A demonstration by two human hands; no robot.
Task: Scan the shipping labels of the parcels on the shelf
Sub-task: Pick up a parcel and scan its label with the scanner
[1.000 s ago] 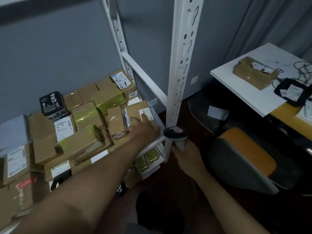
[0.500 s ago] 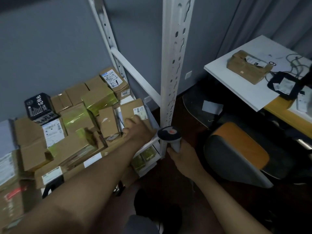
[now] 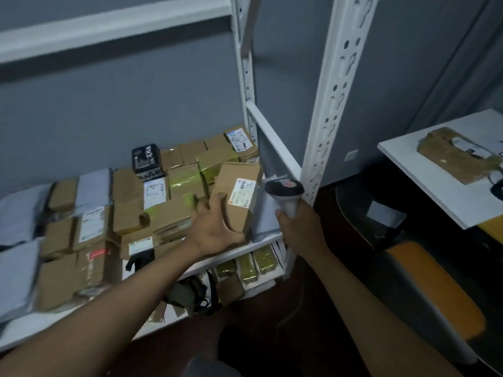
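Cardboard makes up most of what sits on the white shelf (image 3: 234, 257): a crowd of brown parcels, some wrapped in yellow-green tape, packed from the back wall to the front edge. Near the right front corner the left hand (image 3: 215, 229) grips one small box (image 3: 235, 198), fingers curled round its left side and thumb under its lower end, tipping it up off the pile so the white shipping label (image 3: 243, 192) faces up and to the right. That tilt looks meant to turn the barcode toward the scanner (image 3: 285, 193), which the right hand (image 3: 298, 227) holds by the handle with its fingers wrapped tightly around it, the head just beside the box's right edge, close to the front upright of the rack. I judge the scan of this parcel is about to happen or is under way; no beam shows on the label. Grey mailer bags lie along the left end of the shelf, and more taped packs sit on the lower shelf. Many labels on the pile face upward, likely left that way for easy reading.
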